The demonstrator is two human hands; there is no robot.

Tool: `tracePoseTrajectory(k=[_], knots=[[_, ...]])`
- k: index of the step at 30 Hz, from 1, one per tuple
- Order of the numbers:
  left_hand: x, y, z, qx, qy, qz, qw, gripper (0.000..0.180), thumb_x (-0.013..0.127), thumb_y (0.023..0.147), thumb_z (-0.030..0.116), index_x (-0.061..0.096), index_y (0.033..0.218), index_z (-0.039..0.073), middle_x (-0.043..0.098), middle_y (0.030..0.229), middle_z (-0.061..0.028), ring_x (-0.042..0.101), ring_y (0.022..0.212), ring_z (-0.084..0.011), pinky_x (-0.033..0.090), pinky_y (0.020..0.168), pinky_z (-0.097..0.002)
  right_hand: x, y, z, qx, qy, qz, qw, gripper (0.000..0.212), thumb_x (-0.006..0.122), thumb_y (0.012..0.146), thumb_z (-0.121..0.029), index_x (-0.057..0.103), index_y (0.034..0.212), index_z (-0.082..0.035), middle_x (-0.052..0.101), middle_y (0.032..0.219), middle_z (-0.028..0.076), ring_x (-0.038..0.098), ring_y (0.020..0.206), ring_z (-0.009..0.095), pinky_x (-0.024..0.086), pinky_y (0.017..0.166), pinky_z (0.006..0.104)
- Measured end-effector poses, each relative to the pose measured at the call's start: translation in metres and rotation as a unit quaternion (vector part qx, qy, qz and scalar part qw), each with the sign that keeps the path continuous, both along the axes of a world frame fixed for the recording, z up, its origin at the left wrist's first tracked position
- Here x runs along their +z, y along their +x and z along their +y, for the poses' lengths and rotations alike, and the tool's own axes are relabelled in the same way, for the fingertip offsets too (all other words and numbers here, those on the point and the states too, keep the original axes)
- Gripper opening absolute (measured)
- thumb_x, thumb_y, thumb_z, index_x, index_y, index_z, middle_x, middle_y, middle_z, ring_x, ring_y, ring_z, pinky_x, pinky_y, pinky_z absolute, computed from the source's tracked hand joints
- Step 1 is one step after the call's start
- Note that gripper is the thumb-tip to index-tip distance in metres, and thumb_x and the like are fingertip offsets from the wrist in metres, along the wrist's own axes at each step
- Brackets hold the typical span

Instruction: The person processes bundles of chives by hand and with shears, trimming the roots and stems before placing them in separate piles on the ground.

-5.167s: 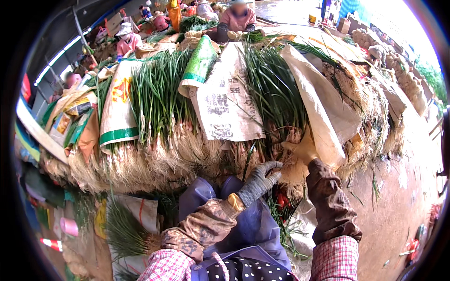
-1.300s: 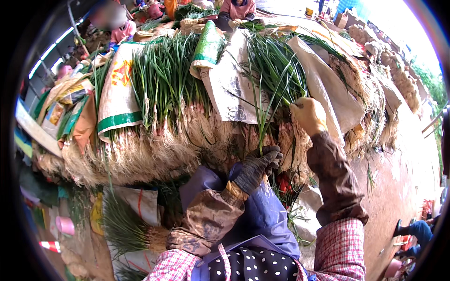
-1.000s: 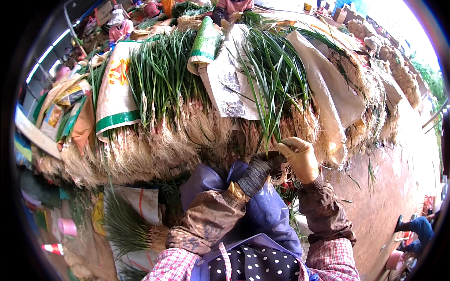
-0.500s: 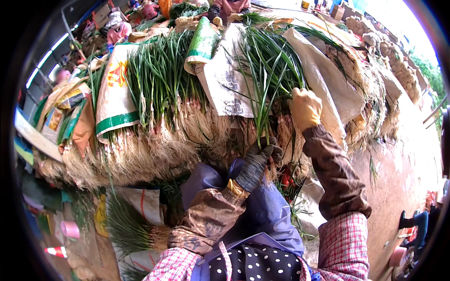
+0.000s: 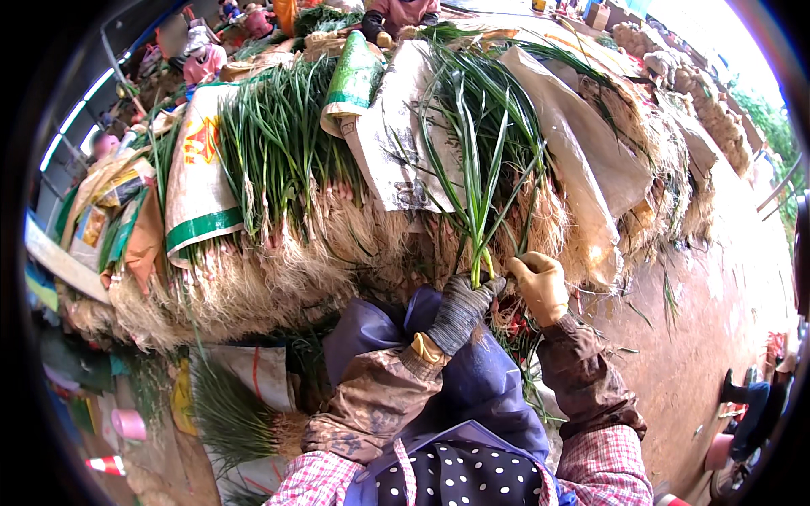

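My left hand (image 5: pixel 464 308), in a grey knit glove over a yellow one, is closed around the lower stems of a few green garlic plants (image 5: pixel 475 202). Their long flat leaves fan upward over the pile. Just right of it is my right hand (image 5: pixel 540 285), in a yellow glove, its thumb and fingers pinched together. A thin green leaf runs down to those fingertips, but what they grip is hidden. Ahead lies a long heap of green garlic (image 5: pixel 283 152) with pale bulbs and stringy roots hanging toward me. Blue-violet cloth (image 5: pixel 485 363) covers my knees below the hands.
White woven sacks (image 5: pixel 413 126) and a green rolled sack (image 5: pixel 350 76) lie over the heap. A bundle of greens (image 5: pixel 232 413) rests on the ground at lower left, near a pink cup (image 5: pixel 129 424). Other people (image 5: pixel 401 15) sit beyond the heap. Brown floor (image 5: pixel 675 337) stretches right.
My right hand has come down and toward me, from the leaves on the heap to beside my left hand. The plants in my left hand now stand more upright, their leaves spread.
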State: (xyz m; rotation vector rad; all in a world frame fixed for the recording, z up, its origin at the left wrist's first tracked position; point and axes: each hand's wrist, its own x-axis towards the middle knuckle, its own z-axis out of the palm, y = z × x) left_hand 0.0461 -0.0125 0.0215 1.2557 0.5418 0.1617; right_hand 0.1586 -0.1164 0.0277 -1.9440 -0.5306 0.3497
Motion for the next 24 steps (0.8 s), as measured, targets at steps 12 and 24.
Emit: tracePoseTrajectory(k=[12, 24], knots=[[-0.021, 0.006, 0.019, 0.062, -0.143, -0.116, 0.981, 0.018, 0.061, 0.087, 0.019, 0.061, 0.096, 0.004, 0.062, 0.072, -0.0046, 0.058, 0.058, -0.0123, 0.048, 0.051, -0.0233, 0.041, 0.054, -0.001, 0.001, -0.184, -0.386, 0.904, 0.018, 0.06, 0.079, -0.025, 0.067, 0.077, -0.009, 0.061, 0.068, 0.016, 0.06, 0.065, 0.031, 0.047, 0.06, 0.0402], [-0.014, 0.003, 0.016, 0.056, -0.189, -0.133, 0.971, 0.024, 0.064, 0.084, 0.017, 0.06, 0.103, 0.003, 0.065, 0.08, -0.0054, 0.061, 0.065, -0.0132, 0.048, 0.056, -0.0239, 0.091, 0.125, 0.04, 0.121, -0.032, -0.249, 0.96, 0.026, 0.071, 0.073, -0.024, 0.068, 0.08, 0.001, 0.059, 0.062, 0.005, 0.051, 0.052, 0.012, 0.042, 0.051, 0.0283]])
